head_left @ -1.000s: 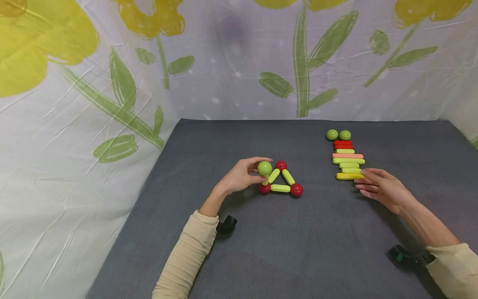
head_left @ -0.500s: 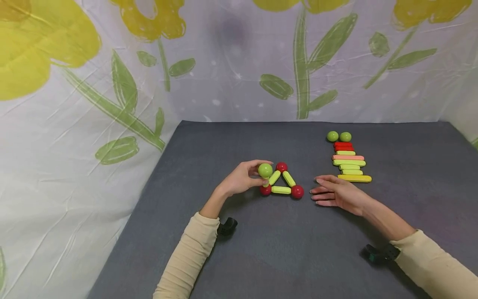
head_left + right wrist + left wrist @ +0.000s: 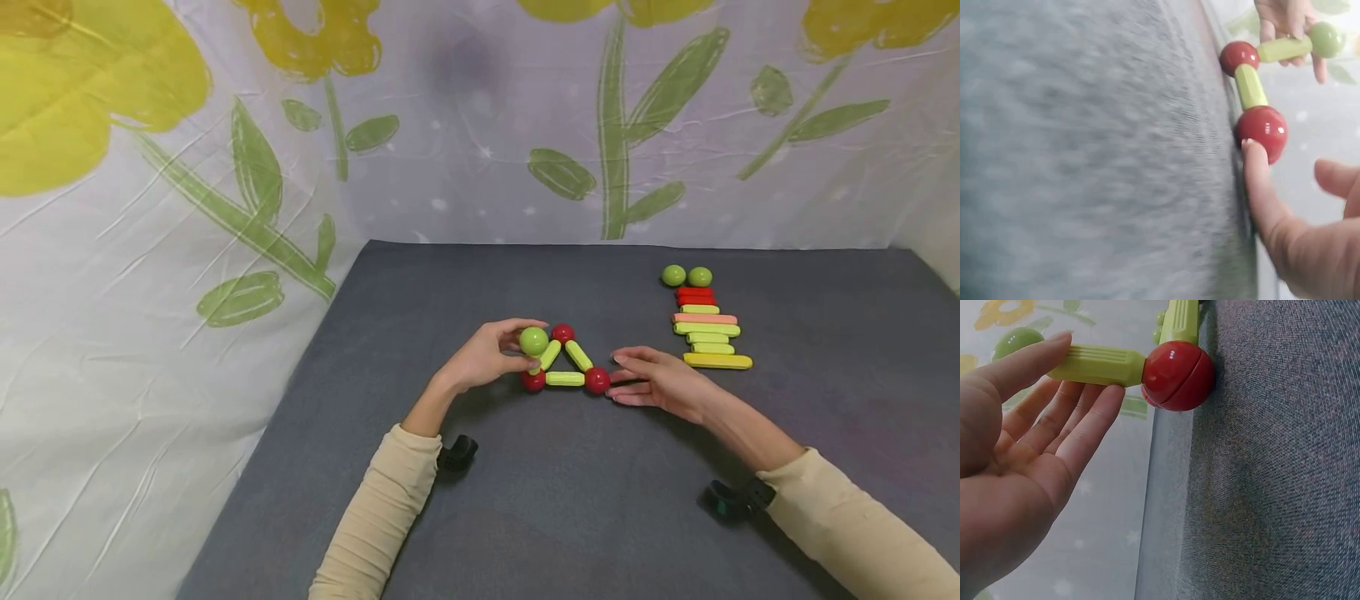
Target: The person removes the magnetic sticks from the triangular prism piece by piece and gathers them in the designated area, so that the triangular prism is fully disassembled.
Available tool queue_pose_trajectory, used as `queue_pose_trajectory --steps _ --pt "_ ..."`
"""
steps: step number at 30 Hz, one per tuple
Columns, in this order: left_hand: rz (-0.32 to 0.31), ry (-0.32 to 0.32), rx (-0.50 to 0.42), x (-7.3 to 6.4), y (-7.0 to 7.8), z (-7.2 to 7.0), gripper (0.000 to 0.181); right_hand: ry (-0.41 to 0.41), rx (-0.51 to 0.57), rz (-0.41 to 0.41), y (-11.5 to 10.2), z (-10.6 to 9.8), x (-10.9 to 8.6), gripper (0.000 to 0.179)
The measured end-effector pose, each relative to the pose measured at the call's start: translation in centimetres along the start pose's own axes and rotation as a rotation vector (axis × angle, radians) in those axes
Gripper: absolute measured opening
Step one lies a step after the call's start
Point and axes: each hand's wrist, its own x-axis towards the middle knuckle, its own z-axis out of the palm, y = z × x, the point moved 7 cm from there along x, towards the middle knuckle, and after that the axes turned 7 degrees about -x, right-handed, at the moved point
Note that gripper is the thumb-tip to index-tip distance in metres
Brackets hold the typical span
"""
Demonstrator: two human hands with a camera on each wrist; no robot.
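**Left hand (image 3: 486, 358) pinching, right hand (image 3: 667, 386) loosely spread, at the triangle (image 3: 565, 379)**

Triangle flat on dark table (image 3: 570, 517). At its near-left corner, left hand pinches upright yellow-green rod (image 3: 1100, 365), green ball (image 3: 533, 340) on top. At its near-right corner, right fingertips by red ball (image 3: 597, 381); firm contact, cannot tell. Right of triangle: loose rods (image 3: 707, 329).

Glossy plastic balls (image 3: 597, 381); ribbed plastic rods (image 3: 1100, 365); matt woven tabletop cloth (image 3: 585, 500).

Three red balls (image 3: 597, 381), three green balls (image 3: 533, 341), eight lime rods (image 3: 565, 379), two red rods (image 3: 696, 292), one pink rod (image 3: 705, 319), one yellow rod (image 3: 717, 361)
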Motion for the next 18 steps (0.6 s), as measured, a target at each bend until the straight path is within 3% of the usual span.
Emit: queue_pose_trajectory --steps 4,8,12,18 --pt "0.002 0.004 -0.001 0.0 0.0 0.0 0.056 0.118 -0.085 -0.027 -1.4 -0.7 0.2 0.063" --pt "0.007 0.01 -0.006 0.0 0.1 -0.1 0.056 0.17 -0.069 -0.107 -3.5 -0.4 0.4 0.065" --pt "0.015 0.02 -0.015 0.0 0.1 -0.2 0.055 0.095 -0.048 -0.178 -5.4 1.6 1.0 0.061" --pt "0.022 0.017 -0.028 0.1 0.1 -0.1 0.054 -0.026 -0.076 -0.206 -6.8 4.9 1.9 0.054"
